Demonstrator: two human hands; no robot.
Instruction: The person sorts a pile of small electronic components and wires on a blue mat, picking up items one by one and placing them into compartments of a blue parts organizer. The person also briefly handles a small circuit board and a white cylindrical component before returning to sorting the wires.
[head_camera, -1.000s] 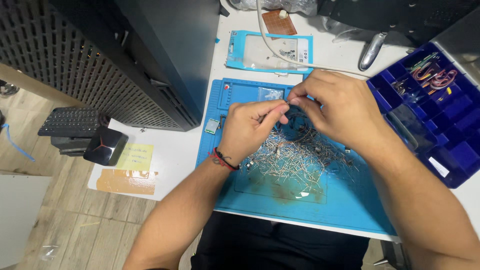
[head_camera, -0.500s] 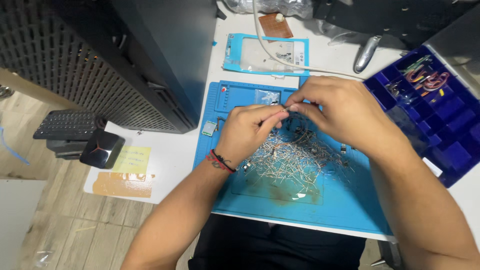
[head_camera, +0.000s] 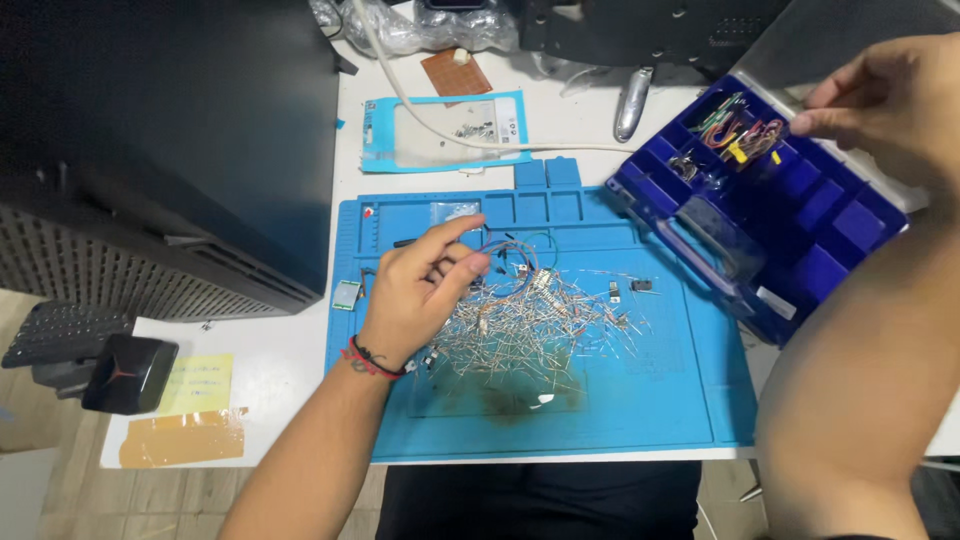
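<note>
A blue work mat (head_camera: 640, 420) lies on the white table. On it sits a tangled pile of small wire-legged components (head_camera: 530, 325). My left hand (head_camera: 415, 295) rests at the pile's left edge, wearing a red and black wrist band, and pinches a loop of thin coloured wires (head_camera: 505, 248) between thumb and fingers. My right hand (head_camera: 880, 95) is raised at the upper right over a dark blue compartment box (head_camera: 800, 260). Its fingertips are pinched together beside the compartment of coloured jumper wires (head_camera: 738, 130). Whether they hold anything is unclear.
A black computer tower (head_camera: 180, 150) fills the left. A white cable (head_camera: 430, 125) crosses a clear blue-edged packet (head_camera: 445, 120); a brown perfboard (head_camera: 455, 72) and a silver object (head_camera: 632, 100) lie behind. A yellow note (head_camera: 195, 385), tape strip (head_camera: 180, 440) and black device (head_camera: 130, 372) sit near the table's left edge.
My right hand has left the pile and swung up and right to the compartment box. The left hand stays at the pile, still pinching wires.
</note>
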